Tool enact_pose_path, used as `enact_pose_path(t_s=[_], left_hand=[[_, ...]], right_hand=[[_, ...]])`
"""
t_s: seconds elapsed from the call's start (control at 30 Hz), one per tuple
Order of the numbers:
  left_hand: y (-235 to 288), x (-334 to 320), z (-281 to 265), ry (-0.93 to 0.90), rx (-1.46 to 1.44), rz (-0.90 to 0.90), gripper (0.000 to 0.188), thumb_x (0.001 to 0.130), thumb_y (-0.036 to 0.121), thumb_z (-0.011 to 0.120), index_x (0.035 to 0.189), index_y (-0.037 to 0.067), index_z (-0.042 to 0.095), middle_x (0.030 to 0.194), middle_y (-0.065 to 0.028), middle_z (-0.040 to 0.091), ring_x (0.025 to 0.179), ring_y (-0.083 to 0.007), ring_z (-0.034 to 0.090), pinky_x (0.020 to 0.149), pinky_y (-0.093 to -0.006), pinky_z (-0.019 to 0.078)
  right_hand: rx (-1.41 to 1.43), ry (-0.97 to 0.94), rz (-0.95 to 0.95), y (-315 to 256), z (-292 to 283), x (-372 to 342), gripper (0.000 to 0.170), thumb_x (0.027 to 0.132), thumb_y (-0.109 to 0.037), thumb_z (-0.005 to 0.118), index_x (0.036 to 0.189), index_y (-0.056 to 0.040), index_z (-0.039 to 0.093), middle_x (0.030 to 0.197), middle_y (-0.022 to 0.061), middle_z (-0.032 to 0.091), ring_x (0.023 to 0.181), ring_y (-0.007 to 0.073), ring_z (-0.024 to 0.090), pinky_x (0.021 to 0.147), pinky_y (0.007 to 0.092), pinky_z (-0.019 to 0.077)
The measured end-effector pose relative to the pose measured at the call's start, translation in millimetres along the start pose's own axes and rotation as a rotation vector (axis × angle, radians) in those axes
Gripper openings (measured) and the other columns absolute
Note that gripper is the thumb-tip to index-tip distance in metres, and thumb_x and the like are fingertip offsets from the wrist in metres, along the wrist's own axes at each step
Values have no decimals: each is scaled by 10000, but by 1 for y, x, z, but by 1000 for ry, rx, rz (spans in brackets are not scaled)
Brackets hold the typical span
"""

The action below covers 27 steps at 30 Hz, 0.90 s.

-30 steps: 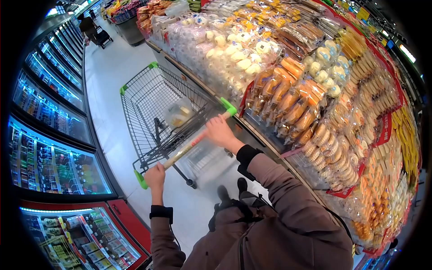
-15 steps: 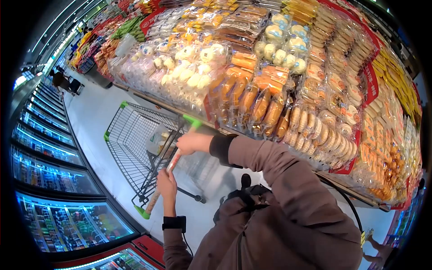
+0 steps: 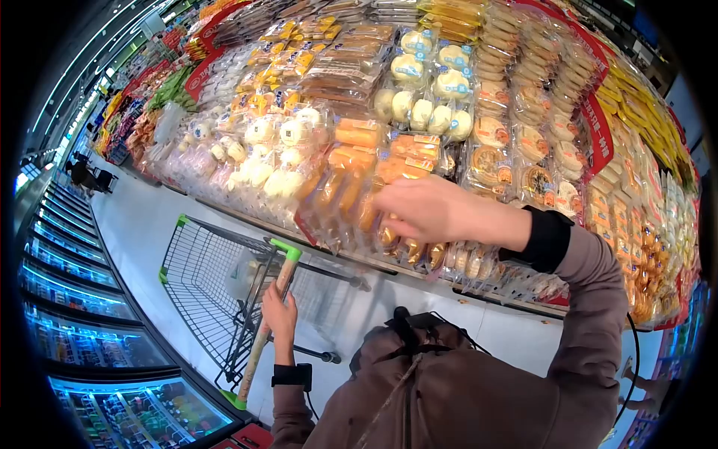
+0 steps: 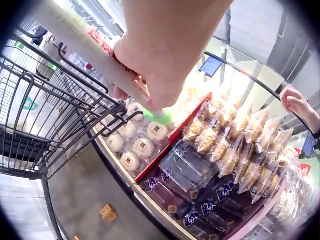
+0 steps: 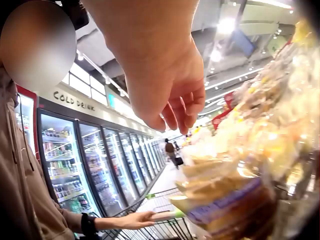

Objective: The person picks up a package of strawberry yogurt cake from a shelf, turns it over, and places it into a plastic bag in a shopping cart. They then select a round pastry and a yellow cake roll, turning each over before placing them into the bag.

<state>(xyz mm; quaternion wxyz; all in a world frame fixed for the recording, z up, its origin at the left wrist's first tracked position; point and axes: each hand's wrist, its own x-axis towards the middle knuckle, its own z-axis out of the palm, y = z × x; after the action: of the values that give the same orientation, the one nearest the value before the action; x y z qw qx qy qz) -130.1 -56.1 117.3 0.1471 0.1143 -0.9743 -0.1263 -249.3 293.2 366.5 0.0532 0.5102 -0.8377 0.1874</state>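
My left hand (image 3: pixel 280 313) grips the shopping cart's handle (image 3: pixel 254 359), with the fingers wrapped round the bar in the left wrist view. A clear plastic bag (image 3: pixel 243 277) lies in the wire cart (image 3: pixel 196 258). My right hand (image 3: pixel 422 209) is over the display, above the long golden-brown packaged bread rolls (image 3: pixel 351 196). In the right wrist view the right hand (image 5: pixel 167 95) has loosely bent fingers and holds nothing. Below it there, a clear bread package (image 5: pixel 235 205) with a purple band is blurred.
Packs of round white buns (image 3: pixel 284 161) and flat round pastries (image 3: pixel 490 161) fill the sloping display beside the cart. Glass-door drink fridges (image 3: pixel 142 408) line the left side of the aisle. A person (image 3: pixel 82 176) with a cart is far down the aisle.
The right hand has left the cart handle and reached rightward over the bread display. The left hand stays on the bar, having shifted along it toward the middle. The view has turned toward the display.
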Motion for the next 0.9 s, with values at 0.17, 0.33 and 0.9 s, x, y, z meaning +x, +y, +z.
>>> enact_pose_path(t_s=[0.17, 0.33, 0.9], left_hand=[[0, 0, -7, 5, -75, 3, 480, 746, 132, 588, 1180, 25, 415, 1034, -178, 506, 981, -358, 469, 831, -416, 367], [33, 23, -36, 54, -231, 98, 359, 787, 53, 537, 1131, -2, 446, 1118, -204, 451, 1055, -361, 431, 913, -410, 339], [188, 135, -126, -397, -992, 495, 263, 781, 21, 530, 1043, 0, 536, 981, -109, 571, 898, -197, 539, 806, -281, 412]], right_hand=[[-14, -62, 199, 23, 4, -40, 220, 784, -172, 548, 954, -54, 475, 844, 100, 514, 826, 274, 537, 650, 374, 452], [-15, 19, 231, 27, 11, -47, 229, 766, -149, 561, 951, -54, 467, 843, 91, 509, 820, 268, 537, 648, 367, 453], [-287, 166, 531, 69, -28, -23, 168, 791, -170, 521, 897, -41, 500, 845, 107, 523, 812, 291, 527, 687, 393, 437]])
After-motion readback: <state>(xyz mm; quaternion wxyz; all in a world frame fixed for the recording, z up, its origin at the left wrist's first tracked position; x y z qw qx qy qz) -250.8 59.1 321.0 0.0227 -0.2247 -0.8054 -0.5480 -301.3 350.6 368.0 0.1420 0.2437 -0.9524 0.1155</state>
